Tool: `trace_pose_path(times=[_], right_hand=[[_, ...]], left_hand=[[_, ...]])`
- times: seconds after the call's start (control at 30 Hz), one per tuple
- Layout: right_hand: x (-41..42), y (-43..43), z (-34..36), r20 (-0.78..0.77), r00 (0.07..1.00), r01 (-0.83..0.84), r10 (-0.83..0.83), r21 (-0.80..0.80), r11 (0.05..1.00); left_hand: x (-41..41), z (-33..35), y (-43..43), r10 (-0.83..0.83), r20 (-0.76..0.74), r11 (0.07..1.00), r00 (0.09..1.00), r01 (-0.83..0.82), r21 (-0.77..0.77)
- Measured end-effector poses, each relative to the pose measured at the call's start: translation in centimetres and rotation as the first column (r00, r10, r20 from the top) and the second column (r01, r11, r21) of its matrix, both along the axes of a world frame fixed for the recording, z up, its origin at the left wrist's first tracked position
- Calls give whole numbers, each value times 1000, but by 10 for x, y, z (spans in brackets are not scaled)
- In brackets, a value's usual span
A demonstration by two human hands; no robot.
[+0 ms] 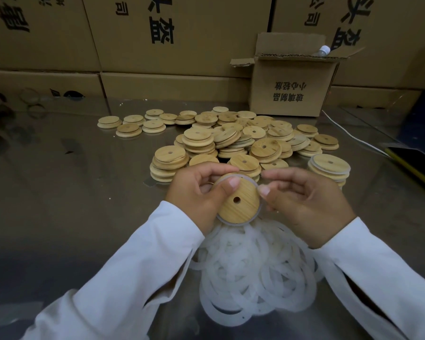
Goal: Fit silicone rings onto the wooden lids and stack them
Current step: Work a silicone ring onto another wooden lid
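Landmark: the wooden lid (241, 207) I hold above the table (71, 192). Left grip (194, 192) is closed on it, with the thumb flat on the face near the upper-left rim and the fingers curled behind. Right grip (304, 200) pinches the silicone ring (232, 223) at the lid's right edge, thumb against fingertips. The ring hugs the lower rim and loops clear over the top. Below the lid, nearer me: heap of loose rings (255, 266). Beyond the lid: pile of bare lids (243, 141). Beyond and right of the lid: stack of ringed lids (329, 168). Handling, my judgement: the lid is light, stiff and smooth-faced, so I clamp it face-and-back and leave the rim free. The ring is soft, stretchy and probably tacky, and likely to roll or spring off the rim if let go unevenly. Best taken in a narrow pinch at the unseated part and walked round. Seating looks partly done.
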State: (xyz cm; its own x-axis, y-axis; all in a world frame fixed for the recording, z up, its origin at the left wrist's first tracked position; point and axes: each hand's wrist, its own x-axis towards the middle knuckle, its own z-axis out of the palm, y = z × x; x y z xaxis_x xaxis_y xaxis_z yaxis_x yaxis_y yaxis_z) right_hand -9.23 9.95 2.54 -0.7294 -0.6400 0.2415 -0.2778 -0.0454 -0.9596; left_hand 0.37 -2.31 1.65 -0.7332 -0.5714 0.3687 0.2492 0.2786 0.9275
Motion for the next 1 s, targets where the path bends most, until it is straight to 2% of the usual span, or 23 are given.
trace_pose_path(times=[0.13,0.3,0.4,0.47,0.53,0.63,0.7,0.83,1.0], right_hand=[[-4,-4,-4,76,990,117,-115,-26,993],[-1,-3,-9,108,987,-130,120,90,987],[-5,-2,-7,120,985,-136,126,75,988],[-14,-2,-4,146,989,-31,24,46,998],[-27,1,-2,177,971,165,-161,-7,986],[-51,13,0,228,851,503,-473,-96,859],[-67,21,-1,262,758,638,-598,-103,763],[-88,26,-9,357,666,719,-655,-71,692],[-101,22,-13,367,640,721,-675,16,692]], left_hand=[[-1,-2,-4,20,11,997,1000,-21,78],[-1,-3,-3,8,27,993,1000,-11,119],[-2,-3,-1,7,25,987,1000,-11,163],[-4,-4,0,16,31,972,999,-23,233],[-4,-4,-3,40,50,964,998,-51,261],[-3,-3,-5,106,35,968,994,-112,226],[-4,-4,-7,205,-11,963,979,-200,182],[-6,-5,-20,428,-78,897,901,-412,164],[-6,-9,-39,564,-75,826,822,-561,64]])
